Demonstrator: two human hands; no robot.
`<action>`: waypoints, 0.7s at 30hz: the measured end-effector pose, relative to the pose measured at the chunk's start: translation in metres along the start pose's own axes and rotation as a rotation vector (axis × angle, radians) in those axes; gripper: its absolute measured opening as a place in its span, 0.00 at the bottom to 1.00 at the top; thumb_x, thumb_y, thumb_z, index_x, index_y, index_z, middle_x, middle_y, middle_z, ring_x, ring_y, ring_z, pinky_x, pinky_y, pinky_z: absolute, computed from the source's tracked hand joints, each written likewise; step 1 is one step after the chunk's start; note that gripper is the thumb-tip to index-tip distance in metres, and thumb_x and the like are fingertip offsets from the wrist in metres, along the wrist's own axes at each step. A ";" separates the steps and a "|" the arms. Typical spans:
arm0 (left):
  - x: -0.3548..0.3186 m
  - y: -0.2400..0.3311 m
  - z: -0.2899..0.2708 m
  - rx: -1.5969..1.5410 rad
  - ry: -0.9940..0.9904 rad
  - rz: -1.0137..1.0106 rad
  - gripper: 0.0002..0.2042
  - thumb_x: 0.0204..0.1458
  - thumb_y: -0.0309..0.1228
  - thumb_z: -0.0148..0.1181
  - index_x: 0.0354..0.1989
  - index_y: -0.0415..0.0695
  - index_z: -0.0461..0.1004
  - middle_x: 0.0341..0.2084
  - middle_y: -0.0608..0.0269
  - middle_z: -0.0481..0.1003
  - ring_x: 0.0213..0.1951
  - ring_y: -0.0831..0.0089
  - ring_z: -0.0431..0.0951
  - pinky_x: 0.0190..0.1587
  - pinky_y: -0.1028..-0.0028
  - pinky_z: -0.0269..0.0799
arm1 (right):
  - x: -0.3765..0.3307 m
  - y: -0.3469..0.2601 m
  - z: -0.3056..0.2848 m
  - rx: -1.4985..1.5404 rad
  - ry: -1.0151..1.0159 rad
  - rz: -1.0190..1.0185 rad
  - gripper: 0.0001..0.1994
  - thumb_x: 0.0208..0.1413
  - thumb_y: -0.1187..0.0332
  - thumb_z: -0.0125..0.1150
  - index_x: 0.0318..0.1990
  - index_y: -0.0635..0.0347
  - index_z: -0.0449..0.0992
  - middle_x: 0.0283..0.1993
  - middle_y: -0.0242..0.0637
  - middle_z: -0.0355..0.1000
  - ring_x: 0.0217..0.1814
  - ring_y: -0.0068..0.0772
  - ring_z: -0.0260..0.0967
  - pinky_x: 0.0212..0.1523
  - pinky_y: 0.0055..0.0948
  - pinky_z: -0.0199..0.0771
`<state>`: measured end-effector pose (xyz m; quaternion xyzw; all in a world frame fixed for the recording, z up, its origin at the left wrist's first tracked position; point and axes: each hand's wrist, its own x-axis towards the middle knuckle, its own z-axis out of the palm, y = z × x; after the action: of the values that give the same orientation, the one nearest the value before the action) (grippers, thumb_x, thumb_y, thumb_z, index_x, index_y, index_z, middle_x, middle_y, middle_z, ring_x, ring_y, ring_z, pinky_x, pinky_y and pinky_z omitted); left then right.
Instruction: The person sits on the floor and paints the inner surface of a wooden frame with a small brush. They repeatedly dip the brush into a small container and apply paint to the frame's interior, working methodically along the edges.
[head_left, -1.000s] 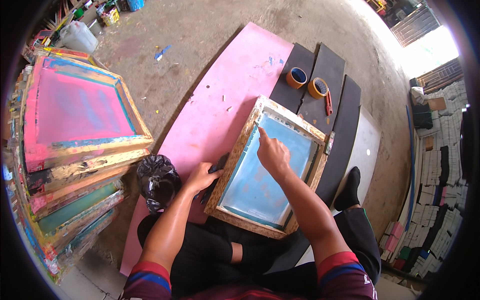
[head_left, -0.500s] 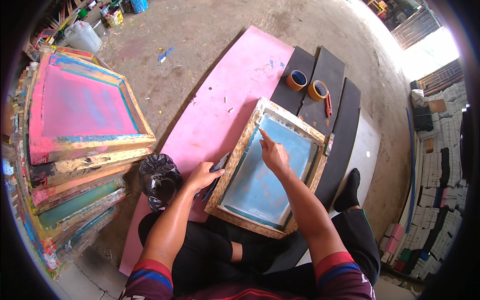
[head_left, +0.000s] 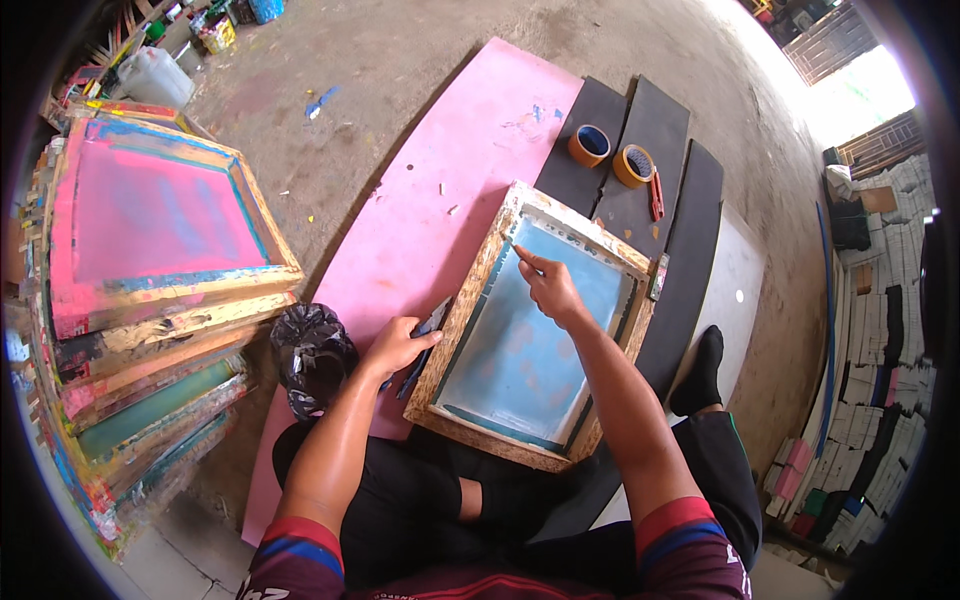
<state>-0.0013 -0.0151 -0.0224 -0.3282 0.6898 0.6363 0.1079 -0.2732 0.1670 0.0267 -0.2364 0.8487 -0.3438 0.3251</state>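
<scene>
A wooden-framed printing screen (head_left: pixel 535 345) with blue mesh leans across my lap and the boards. Its rim is speckled and worn. My right hand (head_left: pixel 552 287) is over the mesh, index finger stretched to the inner edge of the frame's far left side, other fingers curled. Nothing shows in that hand. Beside the frame's left side, my left hand (head_left: pixel 395 348) is closed around a dark grey-blue hand tool (head_left: pixel 436 317). Its thumb points at the frame, and the tool's kind is partly hidden by the fingers. A black plastic bag (head_left: pixel 312 350) stands open left of my left forearm.
A pink board (head_left: pixel 425 190) and black boards (head_left: pixel 655 125) lie beneath. Farther off on them are two tape rolls (head_left: pixel 589 145) (head_left: pixel 633 165) and a red cutter (head_left: pixel 656 195). Paint-stained screens (head_left: pixel 165 285) are stacked at left. My foot (head_left: pixel 700 372) rests at right.
The whole view has shifted slightly. My right hand has moved slightly farther along the frame's left edge, its index finger a little more bent. My left hand keeps its hold on the tool.
</scene>
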 end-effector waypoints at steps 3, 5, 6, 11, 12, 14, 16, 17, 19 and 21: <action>-0.002 0.005 0.001 -0.006 -0.007 -0.019 0.16 0.64 0.37 0.71 0.45 0.33 0.83 0.34 0.64 0.83 0.37 0.78 0.79 0.43 0.67 0.76 | 0.007 0.017 0.004 -0.074 0.109 -0.222 0.23 0.75 0.58 0.59 0.74 0.46 0.74 0.34 0.36 0.82 0.32 0.37 0.77 0.40 0.39 0.79; -0.002 0.005 0.003 -0.006 -0.004 -0.017 0.16 0.64 0.38 0.71 0.46 0.33 0.83 0.35 0.64 0.83 0.38 0.78 0.79 0.43 0.67 0.76 | 0.010 0.033 0.009 -0.258 0.222 -0.412 0.24 0.76 0.57 0.59 0.75 0.48 0.73 0.31 0.29 0.77 0.27 0.27 0.69 0.37 0.35 0.76; -0.002 0.005 0.003 -0.004 0.001 -0.012 0.16 0.64 0.38 0.71 0.46 0.33 0.83 0.35 0.64 0.83 0.38 0.78 0.79 0.44 0.67 0.76 | 0.008 0.032 0.009 -0.340 0.218 -0.384 0.24 0.76 0.57 0.59 0.75 0.48 0.73 0.30 0.28 0.74 0.26 0.24 0.65 0.36 0.33 0.75; 0.000 -0.008 0.004 -0.009 0.037 -0.001 0.18 0.63 0.41 0.73 0.40 0.33 0.82 0.29 0.64 0.81 0.35 0.77 0.77 0.41 0.65 0.75 | 0.004 -0.007 -0.018 0.215 -0.183 0.148 0.23 0.77 0.55 0.55 0.75 0.46 0.73 0.24 0.27 0.67 0.19 0.20 0.58 0.21 0.29 0.63; -0.001 -0.003 0.003 -0.027 0.021 0.007 0.18 0.63 0.41 0.73 0.40 0.33 0.83 0.29 0.64 0.81 0.35 0.77 0.77 0.41 0.65 0.74 | 0.005 -0.009 -0.024 0.351 -0.226 0.224 0.23 0.77 0.55 0.55 0.75 0.46 0.74 0.24 0.27 0.66 0.18 0.19 0.56 0.19 0.28 0.60; 0.000 0.000 0.002 -0.039 0.003 0.003 0.17 0.63 0.40 0.72 0.42 0.34 0.83 0.31 0.64 0.82 0.36 0.77 0.78 0.42 0.66 0.75 | 0.007 -0.011 -0.030 0.625 -0.320 0.367 0.23 0.77 0.54 0.56 0.74 0.45 0.75 0.24 0.26 0.63 0.17 0.17 0.53 0.17 0.27 0.54; -0.001 -0.001 0.001 -0.030 0.000 -0.020 0.17 0.64 0.39 0.72 0.46 0.34 0.83 0.35 0.64 0.83 0.38 0.78 0.79 0.44 0.67 0.76 | 0.007 -0.010 -0.026 0.436 -0.257 0.239 0.25 0.77 0.54 0.56 0.77 0.45 0.71 0.25 0.25 0.62 0.18 0.17 0.53 0.18 0.26 0.54; -0.001 0.000 0.001 -0.029 0.005 -0.009 0.17 0.63 0.39 0.72 0.44 0.34 0.83 0.33 0.64 0.83 0.37 0.77 0.79 0.43 0.67 0.75 | 0.009 -0.005 -0.018 0.224 -0.179 0.119 0.25 0.77 0.55 0.56 0.78 0.45 0.70 0.25 0.24 0.61 0.18 0.17 0.52 0.18 0.26 0.53; 0.000 0.004 0.004 -0.023 0.007 0.012 0.17 0.62 0.40 0.73 0.40 0.34 0.83 0.30 0.64 0.82 0.35 0.76 0.78 0.42 0.65 0.74 | 0.025 0.029 -0.004 -0.100 0.044 -0.244 0.25 0.78 0.54 0.55 0.78 0.40 0.68 0.24 0.24 0.61 0.18 0.16 0.51 0.18 0.24 0.52; 0.001 0.005 0.007 -0.034 0.002 -0.005 0.17 0.62 0.40 0.73 0.41 0.34 0.83 0.30 0.63 0.82 0.35 0.76 0.78 0.42 0.65 0.75 | 0.042 0.064 0.001 -0.087 0.153 -0.419 0.24 0.78 0.53 0.54 0.78 0.35 0.69 0.24 0.25 0.61 0.18 0.16 0.51 0.17 0.22 0.51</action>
<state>-0.0067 -0.0093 -0.0203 -0.3325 0.6781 0.6472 0.1033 -0.3124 0.1823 -0.0378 -0.3947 0.8171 -0.3838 0.1710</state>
